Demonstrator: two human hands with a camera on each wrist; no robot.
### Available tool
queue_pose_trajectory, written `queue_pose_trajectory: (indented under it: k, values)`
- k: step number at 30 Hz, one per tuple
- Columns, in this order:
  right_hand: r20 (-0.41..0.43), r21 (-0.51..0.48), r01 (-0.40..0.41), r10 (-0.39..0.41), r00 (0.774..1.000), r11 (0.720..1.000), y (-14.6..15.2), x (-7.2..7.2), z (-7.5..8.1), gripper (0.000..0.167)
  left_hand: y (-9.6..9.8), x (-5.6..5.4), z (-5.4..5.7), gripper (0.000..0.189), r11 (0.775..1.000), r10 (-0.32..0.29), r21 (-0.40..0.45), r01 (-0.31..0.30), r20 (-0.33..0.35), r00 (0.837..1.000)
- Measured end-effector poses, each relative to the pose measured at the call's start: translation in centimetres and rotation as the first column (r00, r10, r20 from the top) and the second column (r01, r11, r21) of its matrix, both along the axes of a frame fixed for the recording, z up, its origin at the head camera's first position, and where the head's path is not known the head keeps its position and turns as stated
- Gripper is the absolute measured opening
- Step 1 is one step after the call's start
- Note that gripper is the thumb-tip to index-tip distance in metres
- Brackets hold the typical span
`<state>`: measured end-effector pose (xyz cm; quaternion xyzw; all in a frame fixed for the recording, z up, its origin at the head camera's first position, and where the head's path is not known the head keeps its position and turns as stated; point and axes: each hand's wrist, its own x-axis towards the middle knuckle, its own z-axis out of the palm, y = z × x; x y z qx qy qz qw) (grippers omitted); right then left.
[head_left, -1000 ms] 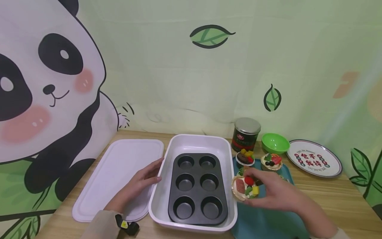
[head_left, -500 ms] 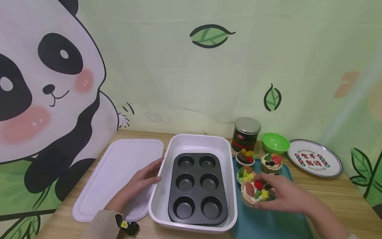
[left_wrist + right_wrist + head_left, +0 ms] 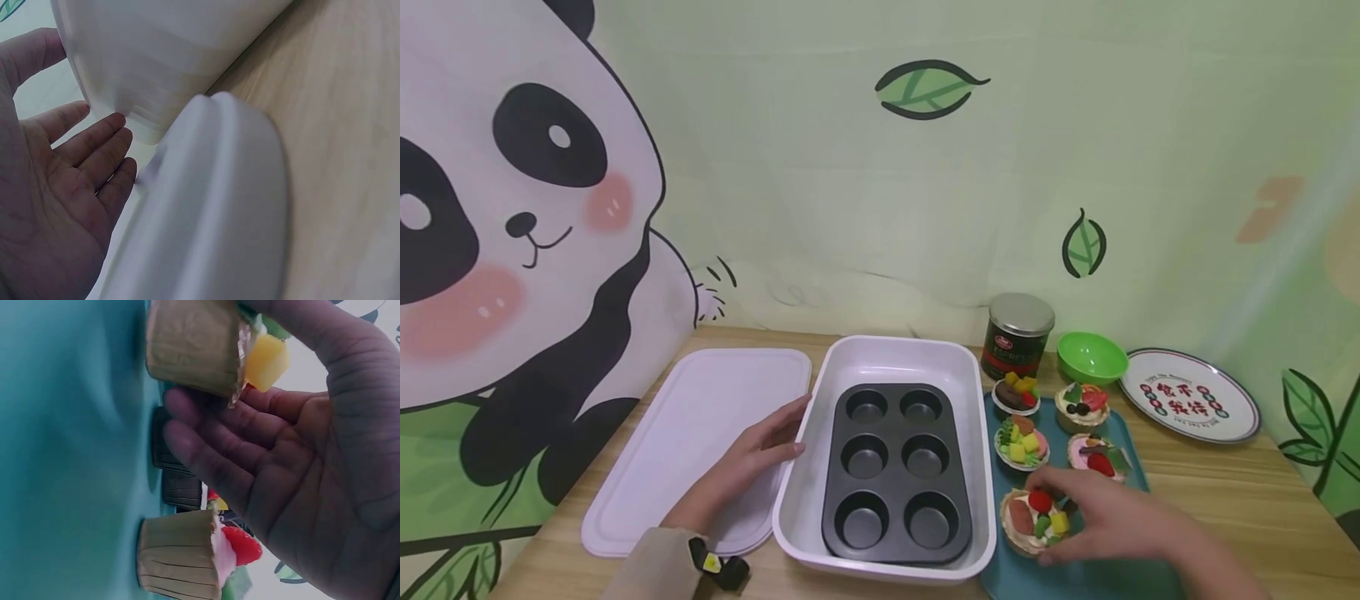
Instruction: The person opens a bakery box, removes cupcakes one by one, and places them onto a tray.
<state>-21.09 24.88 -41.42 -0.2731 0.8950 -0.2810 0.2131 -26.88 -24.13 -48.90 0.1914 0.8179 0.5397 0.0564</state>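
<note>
A cupcake (image 3: 1026, 525) topped with fruit pieces is at my right hand (image 3: 1112, 517), thumb and fingers around it, over the front part of the teal tray (image 3: 1120, 575). In the right wrist view its pleated wrapper (image 3: 194, 347) stands at the tray surface; whether it bears weight there I cannot tell. My left hand (image 3: 748, 462) lies against the left side of the white baking dish (image 3: 790, 517), fingers mostly straight and thumb at the rim. Inside that dish sits a dark muffin tin (image 3: 895, 479) with several bare cups.
More cupcakes stand behind on the tray, among them a pink one (image 3: 1088, 458) and a green-and-yellow one (image 3: 1021, 454). A white lid (image 3: 685, 450) lies left. At the back are an espresso tin (image 3: 1017, 337), a green bowl (image 3: 1093, 358) and a plate (image 3: 1195, 396).
My right hand has carried the cupcake right and down, from beside the baking dish to the front of the tray, uncovering the cupcakes behind. The left hand has stayed put.
</note>
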Motion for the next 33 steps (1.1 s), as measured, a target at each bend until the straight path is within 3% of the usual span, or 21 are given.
queue_pose_trajectory:
  k: [25, 33]
  values:
    - [0.086, -0.058, 0.006, -0.001, 0.996, 0.998, 0.43, -0.36, -0.67, 0.071, -0.03, -0.06, -0.11, 0.066, 1.0, -0.005, -0.001, 0.005, -0.009, 1.0]
    - [0.068, -0.06, 0.008, -0.004, 0.998, 0.998, 0.62, -0.35, -0.54, 0.072, -0.02, -0.07, -0.19, 0.066, 1.0, -0.001, 0.001, 0.001, -0.006, 1.0]
